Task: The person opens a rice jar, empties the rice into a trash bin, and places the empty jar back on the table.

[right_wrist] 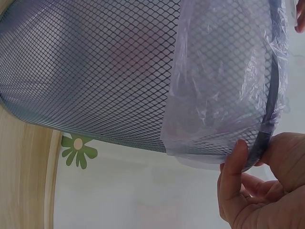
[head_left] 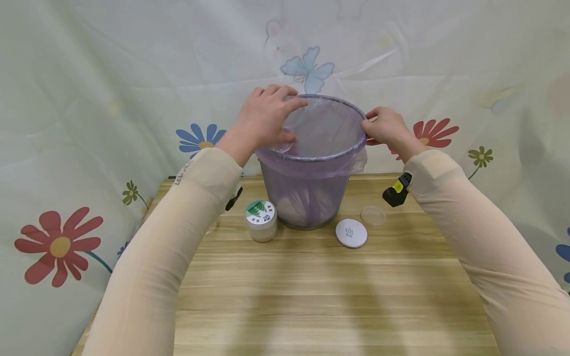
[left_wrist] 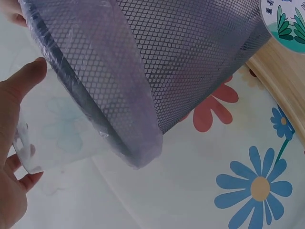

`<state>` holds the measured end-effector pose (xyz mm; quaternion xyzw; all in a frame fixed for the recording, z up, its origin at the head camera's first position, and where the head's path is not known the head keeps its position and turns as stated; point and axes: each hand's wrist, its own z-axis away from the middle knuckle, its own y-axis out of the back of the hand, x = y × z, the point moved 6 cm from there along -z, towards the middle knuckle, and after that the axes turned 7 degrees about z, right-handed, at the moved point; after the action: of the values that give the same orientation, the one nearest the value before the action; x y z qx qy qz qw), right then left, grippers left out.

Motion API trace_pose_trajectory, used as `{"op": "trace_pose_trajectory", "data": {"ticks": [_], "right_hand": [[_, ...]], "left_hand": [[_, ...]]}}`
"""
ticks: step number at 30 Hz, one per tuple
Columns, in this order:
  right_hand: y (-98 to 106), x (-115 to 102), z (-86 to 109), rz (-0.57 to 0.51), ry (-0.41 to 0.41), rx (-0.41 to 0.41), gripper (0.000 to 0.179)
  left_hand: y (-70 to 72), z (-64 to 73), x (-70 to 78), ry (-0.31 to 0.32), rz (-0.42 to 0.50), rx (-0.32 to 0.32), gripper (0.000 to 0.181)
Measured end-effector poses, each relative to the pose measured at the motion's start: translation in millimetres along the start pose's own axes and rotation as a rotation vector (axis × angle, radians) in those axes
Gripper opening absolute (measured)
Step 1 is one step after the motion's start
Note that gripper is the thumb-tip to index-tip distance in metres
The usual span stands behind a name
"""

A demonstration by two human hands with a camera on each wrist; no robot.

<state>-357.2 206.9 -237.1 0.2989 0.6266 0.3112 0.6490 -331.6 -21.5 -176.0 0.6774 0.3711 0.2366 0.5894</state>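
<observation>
A wire-mesh trash bin [head_left: 307, 202] stands upright on the table, lined with a thin purple plastic bag [head_left: 320, 168] folded over its rim. At the mouth's left side, my left hand [head_left: 267, 116] holds a clear plastic container [left_wrist: 66, 129] between thumb and fingers. In the left wrist view the container extends behind the bagged rim. Over on the right, my right hand [head_left: 387, 126] pinches the rim with the bag, thumb and fingers on either side of it in the right wrist view [right_wrist: 259, 186].
In front of the bin stands a lidded jar [head_left: 261, 225] with a green-and-white label. A round white lid [head_left: 351, 233] and a clear disc [head_left: 373, 215] lie right of it on the wooden table [head_left: 285, 296]. Behind hangs a flower-printed curtain [head_left: 213, 64].
</observation>
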Motion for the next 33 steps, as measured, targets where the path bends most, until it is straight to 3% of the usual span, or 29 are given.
{"op": "trace_pose_trajectory", "data": {"ticks": [8, 15, 22, 33], "right_hand": [[-0.4, 0.4, -0.3, -0.008, 0.003, 0.0, 0.05], [-0.7, 0.7, -0.3, -0.013, -0.002, 0.001, 0.05], [-1.1, 0.3, -0.1, -0.007, 0.005, 0.002, 0.05], [-0.7, -0.4, 0.0, -0.011, 0.008, 0.007, 0.05]], "left_hand": [[-1.2, 0.2, 9.5, -0.1, -0.064, 0.048, 0.07], [-1.5, 0.8, 8.9, -0.091, -0.065, 0.051, 0.071], [-1.8, 1.5, 0.8, 0.002, -0.038, 0.037, 0.07], [-0.4, 2.8, -20.4, 0.243, 0.052, 0.015, 0.071]]}}
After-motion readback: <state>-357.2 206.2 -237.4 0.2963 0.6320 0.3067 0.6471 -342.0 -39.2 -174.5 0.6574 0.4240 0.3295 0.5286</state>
